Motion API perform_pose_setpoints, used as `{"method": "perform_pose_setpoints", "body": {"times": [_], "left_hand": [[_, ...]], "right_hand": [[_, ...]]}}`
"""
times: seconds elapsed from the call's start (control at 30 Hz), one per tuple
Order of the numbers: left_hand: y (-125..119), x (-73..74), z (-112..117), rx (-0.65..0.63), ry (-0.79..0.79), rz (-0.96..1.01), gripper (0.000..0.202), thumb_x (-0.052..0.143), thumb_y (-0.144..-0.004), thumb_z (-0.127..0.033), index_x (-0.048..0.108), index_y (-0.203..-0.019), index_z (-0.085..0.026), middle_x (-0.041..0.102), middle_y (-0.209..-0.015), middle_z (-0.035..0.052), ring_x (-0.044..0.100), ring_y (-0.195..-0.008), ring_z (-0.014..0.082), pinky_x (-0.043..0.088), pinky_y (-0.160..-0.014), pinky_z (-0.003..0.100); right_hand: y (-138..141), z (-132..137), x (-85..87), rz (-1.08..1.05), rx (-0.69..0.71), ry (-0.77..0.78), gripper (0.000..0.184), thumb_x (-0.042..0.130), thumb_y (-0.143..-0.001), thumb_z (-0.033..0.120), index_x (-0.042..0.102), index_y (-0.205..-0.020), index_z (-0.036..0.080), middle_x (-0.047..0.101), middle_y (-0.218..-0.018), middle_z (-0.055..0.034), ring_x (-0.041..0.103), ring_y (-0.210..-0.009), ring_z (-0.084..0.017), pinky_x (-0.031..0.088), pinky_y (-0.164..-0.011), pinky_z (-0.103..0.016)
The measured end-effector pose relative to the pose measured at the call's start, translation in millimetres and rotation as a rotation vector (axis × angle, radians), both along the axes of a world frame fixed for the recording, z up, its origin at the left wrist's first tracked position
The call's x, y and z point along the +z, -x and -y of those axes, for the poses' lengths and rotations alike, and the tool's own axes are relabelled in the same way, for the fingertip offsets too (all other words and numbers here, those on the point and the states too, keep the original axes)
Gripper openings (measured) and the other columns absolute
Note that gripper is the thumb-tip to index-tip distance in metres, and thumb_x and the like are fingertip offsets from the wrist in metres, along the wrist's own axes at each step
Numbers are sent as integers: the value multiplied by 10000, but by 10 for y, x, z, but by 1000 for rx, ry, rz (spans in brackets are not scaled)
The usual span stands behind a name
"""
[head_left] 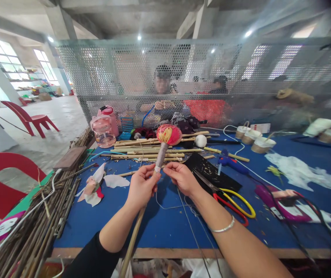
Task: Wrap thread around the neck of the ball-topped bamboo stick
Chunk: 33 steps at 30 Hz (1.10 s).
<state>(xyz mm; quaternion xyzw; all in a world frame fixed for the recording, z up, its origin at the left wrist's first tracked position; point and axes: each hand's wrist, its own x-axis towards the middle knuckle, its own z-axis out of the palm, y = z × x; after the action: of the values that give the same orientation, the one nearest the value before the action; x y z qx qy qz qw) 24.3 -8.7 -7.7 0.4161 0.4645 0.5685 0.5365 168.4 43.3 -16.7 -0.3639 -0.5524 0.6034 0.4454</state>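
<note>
My left hand [141, 185] is closed round a bamboo stick [135, 231] that slants up to a red and yellow cloth ball [169, 134] at its top. Grey cord [161, 155] is wrapped round the stick just under the ball. My right hand [181, 177] pinches the loose end of that cord beside the stick; the cord trails down over the blue table [154, 227]. A silver bangle [223, 228] sits on my right wrist.
Red and yellow scissors [232, 199] lie right of my right hand beside a black sheet [212, 172]. A blue glue gun [231, 161], bamboo sticks [148, 150], a pink jug [105, 125], cord spools [254, 139] and white plastic [299, 170] lie about. People sit behind the mesh screen [183, 77]. Sticks [38, 227] pile left.
</note>
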Motion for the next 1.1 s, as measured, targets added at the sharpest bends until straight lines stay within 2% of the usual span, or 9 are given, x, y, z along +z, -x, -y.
{"method": "perform_pose_setpoints", "body": {"times": [0.2, 0.27, 0.33, 0.43, 0.53, 0.6, 0.8, 0.93, 1.1], "left_hand": [[0, 13, -2, -206, -6, 187, 432, 722, -671, -416, 570, -949, -123, 685, -785, 46, 479, -356, 41, 329, -317, 164], [-6, 6, -9, -268, 39, 190, 414, 703, -677, -439, 580, -913, -123, 690, -783, 62, 504, -369, 54, 360, -340, 172], [-22, -20, -16, -300, 125, 132, 407, 664, -701, -471, 587, -897, -122, 689, -782, 76, 540, -404, 75, 398, -374, 183], [-54, -97, -21, -158, 142, -83, 423, 618, -749, -473, 582, -1001, -136, 674, -791, 63, 556, -440, 91, 401, -390, 191], [-71, -170, -22, 52, -61, -322, 415, 704, -695, -366, 606, -1042, -160, 661, -795, 33, 529, -476, 76, 390, -427, 178], [-67, -188, -23, 94, -145, -382, 337, 728, -666, -306, 651, -959, -158, 663, -783, 27, 516, -500, 72, 400, -462, 175], [-19, -100, -32, 113, -44, -292, 309, 677, -709, -373, 631, -910, -142, 647, -676, 4, 483, -403, 71, 360, -361, 180], [11, -38, -39, 158, 4, -234, 337, 700, -684, -365, 614, -912, -132, 624, -631, -13, 475, -383, 67, 348, -330, 175], [14, -23, -53, 105, 31, -130, 371, 723, -662, -389, 620, -902, -125, 602, -596, -22, 482, -381, 70, 342, -328, 177]], "right_hand": [[-24, 4, 29, -120, 154, 83, 408, 741, -672, 425, 590, -946, 163, 468, -497, 83, 191, -342, -22, 77, -361, -211], [-14, 19, 35, -160, 181, 126, 403, 752, -655, 422, 592, -911, 156, 488, -512, 69, 240, -346, -24, 101, -361, -201], [5, 23, 19, -179, 161, 141, 372, 769, -633, 406, 589, -831, 148, 543, -573, 34, 366, -396, -44, 181, -376, -194], [38, 9, -32, -129, 106, 118, 351, 782, -620, 386, 581, -765, 137, 604, -651, -11, 491, -505, -87, 278, -426, -206], [63, -5, -63, -68, 73, 104, 363, 768, -634, 406, 582, -792, 137, 593, -607, 2, 439, -460, -78, 252, -420, -216], [68, -7, -56, -44, 62, 82, 370, 753, -649, 429, 583, -809, 142, 563, -561, 23, 384, -426, -66, 221, -411, -219], [21, 0, 16, 21, 80, 5, 320, 737, -664, 438, 598, -752, 163, 381, -463, 86, 271, -409, -51, 175, -409, -220], [4, 4, 13, 33, 40, -23, 286, 732, -667, 414, 592, -681, 165, 385, -478, 82, 245, -420, -49, 166, -415, -226], [15, -3, -6, -9, -1, -1, 280, 742, -649, 396, 587, -676, 164, 398, -475, 81, 256, -404, -46, 148, -399, -223]]}}
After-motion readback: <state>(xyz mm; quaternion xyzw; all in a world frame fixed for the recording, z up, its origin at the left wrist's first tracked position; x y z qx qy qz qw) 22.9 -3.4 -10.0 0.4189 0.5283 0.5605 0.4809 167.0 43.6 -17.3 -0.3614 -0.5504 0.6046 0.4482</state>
